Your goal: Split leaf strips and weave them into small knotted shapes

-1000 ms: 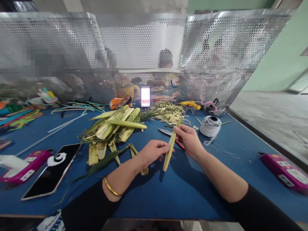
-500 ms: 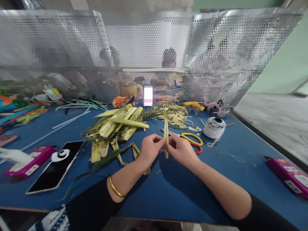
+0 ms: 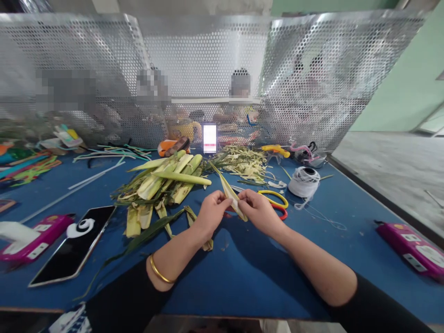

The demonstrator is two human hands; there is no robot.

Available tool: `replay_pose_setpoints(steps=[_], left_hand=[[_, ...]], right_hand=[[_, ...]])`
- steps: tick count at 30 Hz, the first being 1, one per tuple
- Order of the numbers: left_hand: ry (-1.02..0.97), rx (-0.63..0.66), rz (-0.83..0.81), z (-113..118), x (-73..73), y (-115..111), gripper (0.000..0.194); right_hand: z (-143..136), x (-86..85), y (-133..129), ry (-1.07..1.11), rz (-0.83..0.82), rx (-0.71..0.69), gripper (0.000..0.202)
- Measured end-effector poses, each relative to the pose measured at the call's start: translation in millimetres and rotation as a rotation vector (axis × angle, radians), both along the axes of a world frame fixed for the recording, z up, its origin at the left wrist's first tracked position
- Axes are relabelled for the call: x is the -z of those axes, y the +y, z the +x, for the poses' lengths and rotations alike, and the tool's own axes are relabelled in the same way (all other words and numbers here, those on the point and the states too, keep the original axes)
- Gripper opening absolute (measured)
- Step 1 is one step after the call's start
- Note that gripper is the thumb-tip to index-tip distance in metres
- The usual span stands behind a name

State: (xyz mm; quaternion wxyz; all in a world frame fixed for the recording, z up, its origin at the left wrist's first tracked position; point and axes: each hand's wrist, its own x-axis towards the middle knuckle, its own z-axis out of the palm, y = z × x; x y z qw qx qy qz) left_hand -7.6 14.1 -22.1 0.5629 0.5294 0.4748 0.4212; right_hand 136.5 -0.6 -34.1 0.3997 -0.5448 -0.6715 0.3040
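Between my fingers is a long, pale green husk leaf (image 3: 226, 187), spread a little so its whitish inner side shows. My left hand (image 3: 213, 212) pinches its left edge. On the other edge, my right hand (image 3: 260, 210) grips it with thumb and fingers. Just behind my right hand lie scissors (image 3: 277, 199) with yellow and red handles, their blades partly hidden. A heap of thick green husks or stalks (image 3: 166, 178) rests to the left of my hands. Beyond them lies a pile of thin shredded strips (image 3: 243, 162).
At right stand a spool of white string (image 3: 304, 182) and a magenta power strip (image 3: 412, 247). A tablet (image 3: 74, 245) and another magenta strip (image 3: 52, 236) lie at left. A lit phone (image 3: 209, 138) leans near the perforated metal screen (image 3: 208, 51); people sit behind it.
The leaf was upright and narrow; now it tilts with its top to the left and is opened wider between my fingers. My view has shifted slightly right.
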Motion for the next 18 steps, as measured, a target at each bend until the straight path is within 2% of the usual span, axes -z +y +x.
replay_pose_setpoints(steps=[3, 8, 10, 12, 14, 16, 18], left_hand=[[0.014, -0.022, -0.012, -0.8, -0.1, 1.5, 0.012], [0.118, -0.075, 0.114, -1.9, 4.0, 4.3, 0.016], [0.11, -0.077, 0.114, -2.1, 2.7, 4.3, 0.017], [0.09, -0.081, 0.094, -2.3, -0.8, 3.6, 0.018], [0.069, -0.085, 0.063, -2.9, -5.4, 2.7, 0.018], [0.052, -0.087, 0.019, -4.0, -9.6, 2.3, 0.018], [0.03, -0.083, -0.036, -5.5, -12.6, 2.9, 0.016]], right_hand=[[0.5, 1.6, 0.3, 0.08, -0.043, -0.063, 0.011], [-2.4, -2.8, -6.2, -0.138, 0.019, 0.04, 0.006], [-3.3, -5.0, -6.5, -0.031, -0.02, 0.022, 0.004], [-3.3, -6.3, -4.8, 0.186, -0.123, -0.027, 0.006], [-2.2, -6.8, -2.7, 0.353, -0.193, -0.086, 0.025], [-0.3, -6.7, -1.8, 0.37, -0.151, -0.149, 0.04], [2.3, -6.6, -2.6, 0.269, -0.037, -0.206, 0.036]])
